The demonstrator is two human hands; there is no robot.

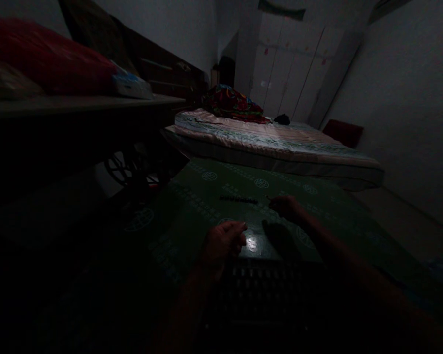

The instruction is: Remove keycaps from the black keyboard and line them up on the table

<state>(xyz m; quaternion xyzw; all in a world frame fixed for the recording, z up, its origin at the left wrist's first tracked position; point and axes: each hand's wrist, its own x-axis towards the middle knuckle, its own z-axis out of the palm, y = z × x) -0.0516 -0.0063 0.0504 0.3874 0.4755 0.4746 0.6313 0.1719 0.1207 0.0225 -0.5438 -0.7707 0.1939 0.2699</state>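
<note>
My left hand (pixel 223 241) is over the green board, its thumb and forefinger pinched together; a tiny pale spot shows at the fingertips, too small to name. Farther forward and to the right, my right hand (pixel 286 206) is also pinched, with a small thin thing at its fingertips that I cannot make out. A short row of small dark pieces (pixel 238 199) lies on the board just left of my right hand. Closest to me, below both hands, sits a dark object with rows of key-like bumps (pixel 266 285), much like a keyboard. The dim light hides its details.
The green printed board (pixel 192 196) forms the work surface. Beyond it stands a bed with a striped mattress (pixel 280 142) and a patterned blanket (pixel 232 103). At left, a shelf-like table (pixel 162 100) bears a red bag (pixel 55 59), above a spoked wheel (pixel 118 169).
</note>
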